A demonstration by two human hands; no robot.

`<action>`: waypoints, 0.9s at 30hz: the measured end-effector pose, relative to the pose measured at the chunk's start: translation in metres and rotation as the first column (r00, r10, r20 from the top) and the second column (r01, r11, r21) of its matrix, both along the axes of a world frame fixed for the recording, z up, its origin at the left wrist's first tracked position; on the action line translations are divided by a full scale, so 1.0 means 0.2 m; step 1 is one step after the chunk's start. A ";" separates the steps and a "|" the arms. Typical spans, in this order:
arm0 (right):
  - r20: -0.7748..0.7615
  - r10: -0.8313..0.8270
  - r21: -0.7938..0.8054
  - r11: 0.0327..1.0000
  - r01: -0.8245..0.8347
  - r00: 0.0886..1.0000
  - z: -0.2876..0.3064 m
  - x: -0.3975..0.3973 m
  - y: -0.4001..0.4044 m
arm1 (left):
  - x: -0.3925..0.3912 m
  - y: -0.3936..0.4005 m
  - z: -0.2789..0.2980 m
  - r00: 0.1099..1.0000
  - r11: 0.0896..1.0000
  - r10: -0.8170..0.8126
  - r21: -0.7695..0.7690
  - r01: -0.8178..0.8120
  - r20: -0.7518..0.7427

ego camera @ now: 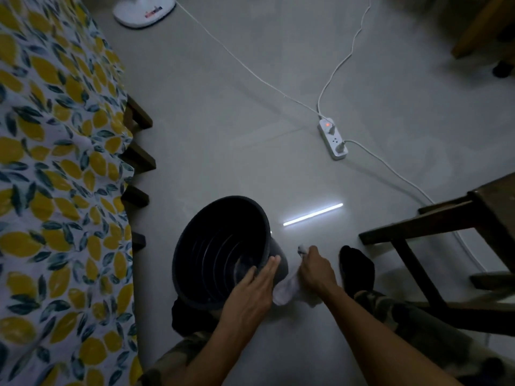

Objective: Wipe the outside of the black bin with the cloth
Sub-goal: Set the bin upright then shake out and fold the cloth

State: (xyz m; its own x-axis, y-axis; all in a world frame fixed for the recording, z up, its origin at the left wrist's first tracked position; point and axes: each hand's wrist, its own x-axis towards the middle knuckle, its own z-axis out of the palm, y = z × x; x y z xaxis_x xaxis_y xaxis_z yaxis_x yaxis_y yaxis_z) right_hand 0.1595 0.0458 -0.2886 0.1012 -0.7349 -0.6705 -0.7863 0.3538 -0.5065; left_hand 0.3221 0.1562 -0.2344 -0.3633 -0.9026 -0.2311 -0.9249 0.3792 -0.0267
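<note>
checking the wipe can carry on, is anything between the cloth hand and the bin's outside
Nothing visible does. The right hand presses the white cloth against the outer wall of the black bin, which lies tipped on the floor, while the left hand rests flat on its rim.

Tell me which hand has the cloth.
The right hand grips the white cloth beside the black bin; the left hand lies flat on its rim.
</note>
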 end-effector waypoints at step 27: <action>0.015 0.274 -0.343 0.905 -0.253 0.962 0.98 -0.24 0.04 | -0.37 0.04 0.48 0.993 0.992 -0.113 -0.058 0.112 -0.015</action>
